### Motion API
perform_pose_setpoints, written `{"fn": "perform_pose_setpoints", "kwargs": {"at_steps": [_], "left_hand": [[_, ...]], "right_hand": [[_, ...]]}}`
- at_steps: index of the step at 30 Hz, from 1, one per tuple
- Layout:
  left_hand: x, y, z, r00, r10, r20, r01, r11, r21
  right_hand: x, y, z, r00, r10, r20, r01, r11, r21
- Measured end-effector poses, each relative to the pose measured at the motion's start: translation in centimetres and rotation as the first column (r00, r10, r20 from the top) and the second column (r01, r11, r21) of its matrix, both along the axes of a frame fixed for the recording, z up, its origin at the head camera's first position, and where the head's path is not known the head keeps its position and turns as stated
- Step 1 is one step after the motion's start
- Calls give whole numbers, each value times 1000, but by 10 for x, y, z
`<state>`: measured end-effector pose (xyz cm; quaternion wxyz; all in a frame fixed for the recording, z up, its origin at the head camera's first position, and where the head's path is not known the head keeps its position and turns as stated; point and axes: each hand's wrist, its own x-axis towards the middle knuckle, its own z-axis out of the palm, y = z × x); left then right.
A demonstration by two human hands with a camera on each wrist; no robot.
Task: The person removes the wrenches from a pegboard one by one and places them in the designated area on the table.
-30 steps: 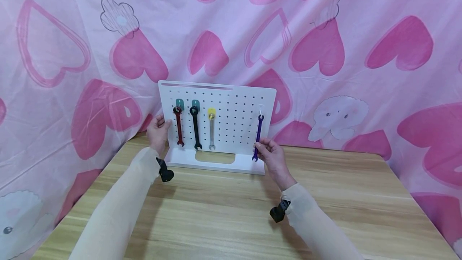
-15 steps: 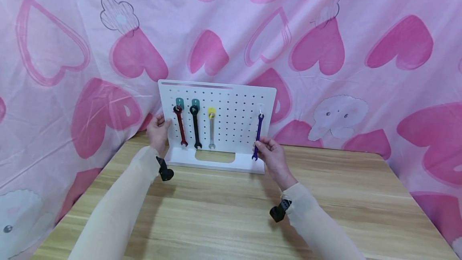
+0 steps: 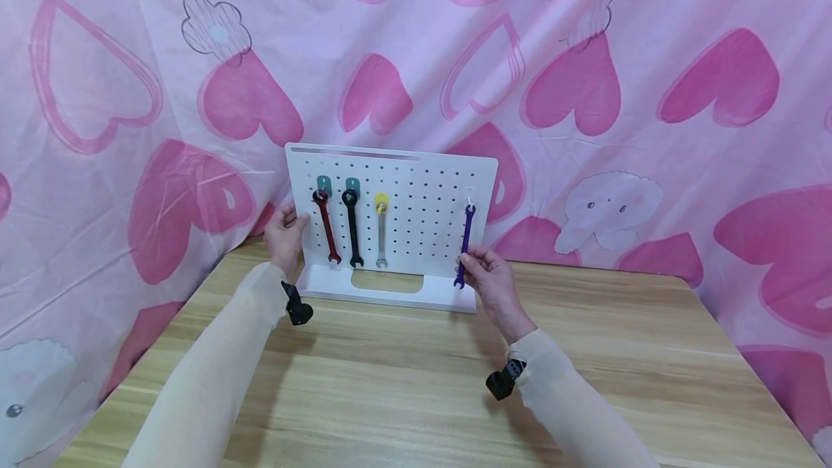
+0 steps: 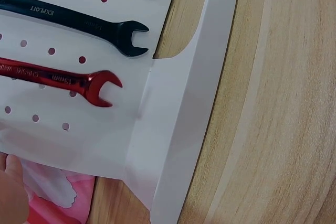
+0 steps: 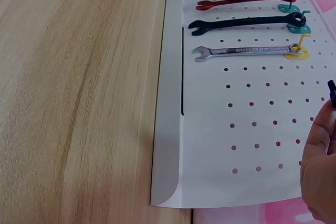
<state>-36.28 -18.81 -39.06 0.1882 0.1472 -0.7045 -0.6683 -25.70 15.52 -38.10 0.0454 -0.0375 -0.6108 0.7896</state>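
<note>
In the head view a white pegboard [image 3: 422,237] stands on the table. My left hand [image 3: 284,239] holds its left edge. A red wrench [image 3: 327,230], a black wrench [image 3: 354,233] and a silver wrench [image 3: 381,237] hang on hooks on its left half. On the right, a purple wrench [image 3: 466,237] hangs from a white hook [image 3: 470,197]; my right hand [image 3: 490,280] pinches its lower part. In the left wrist view only a bit of my left hand [image 4: 11,192] shows at the board's edge. The right wrist view mostly cuts off the purple wrench.
The board's base has a long cutout [image 3: 388,282] in the middle. Wood-grain table [image 3: 390,381] lies in front and to the right. A pink curtain with hearts [image 3: 416,42] hangs close behind the board.
The lower end of the red wrench has swung slightly to the right. Both hands have kept their places, and the purple wrench stays on its hook.
</note>
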Motion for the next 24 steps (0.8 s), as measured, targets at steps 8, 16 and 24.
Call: {"fn": "perform_pose_setpoints", "kwargs": {"at_steps": [8,16,24], "left_hand": [[-1,-1,-1,1000,5,15,-5,1000,4],[1,-1,-1,1000,-1,-17,1,1000,-3],[0,-1,-2,1000,-3,-4,3,1000,-3]], "right_hand": [[1,0,2,1000,3,4,-3,1000,-14],[3,-2,4,1000,-2,-3,2,1000,-6],[4,-1,5,1000,7,-20,-7,1000,-12]]}}
